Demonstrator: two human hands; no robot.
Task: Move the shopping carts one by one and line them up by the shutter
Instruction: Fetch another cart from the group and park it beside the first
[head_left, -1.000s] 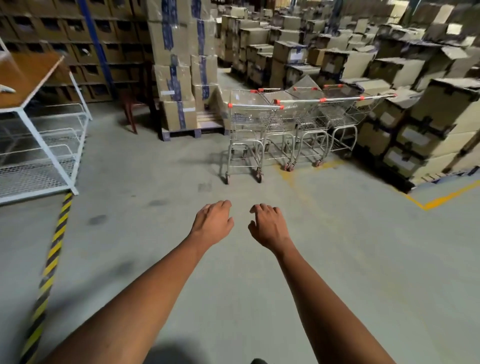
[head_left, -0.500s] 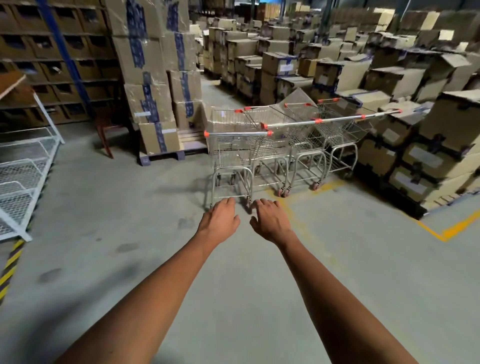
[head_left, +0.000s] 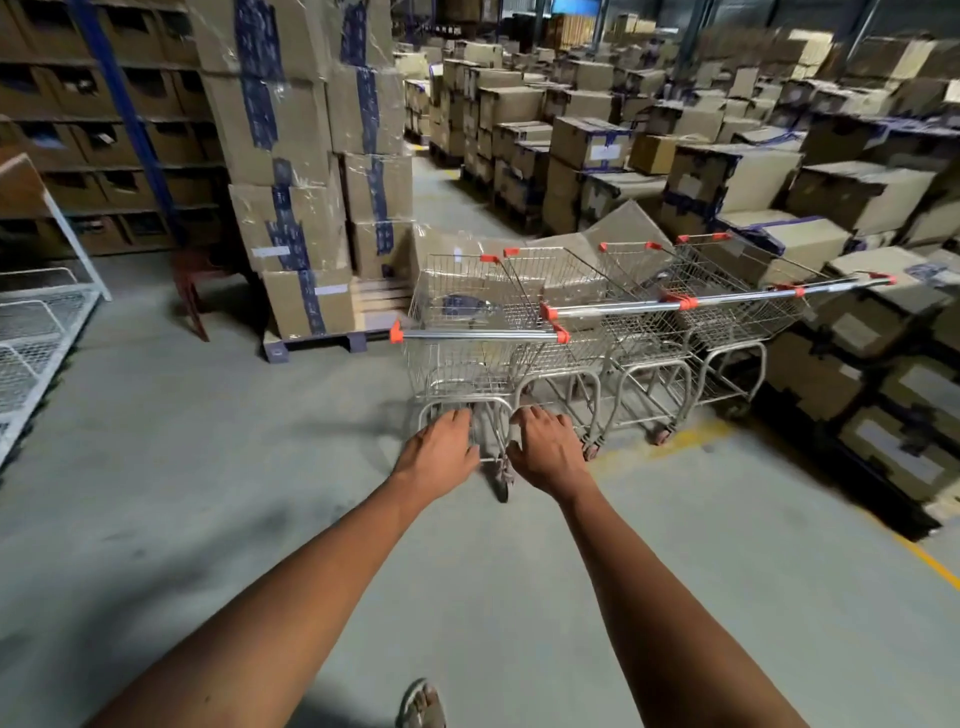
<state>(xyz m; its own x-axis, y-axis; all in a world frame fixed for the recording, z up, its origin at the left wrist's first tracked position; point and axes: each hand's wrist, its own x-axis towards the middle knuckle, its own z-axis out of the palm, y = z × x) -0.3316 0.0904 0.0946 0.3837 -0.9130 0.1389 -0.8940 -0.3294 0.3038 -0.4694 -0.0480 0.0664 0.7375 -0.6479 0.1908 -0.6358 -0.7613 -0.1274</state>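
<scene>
A sandalled foot (head_left: 422, 705) shows at the bottom edge on the grey floor (head_left: 218, 467). Both bare arms reach forward, the left hand (head_left: 440, 452) and right hand (head_left: 545, 451) side by side, palms down, fingers loosely spread and holding nothing, short of the nearest cart's handle (head_left: 478, 335). Four carts (head_left: 597, 322) stand in a row beyond the hands, side by side, wire baskets and red-capped handles, the nearest at the left. Left of them a pallet (head_left: 322, 340) carries stacked boxes (head_left: 291, 171). A white wire rack (head_left: 36, 332) stands at far left. More boxes (head_left: 857, 192) fill the right and the background. No shutter is in view.
</scene>
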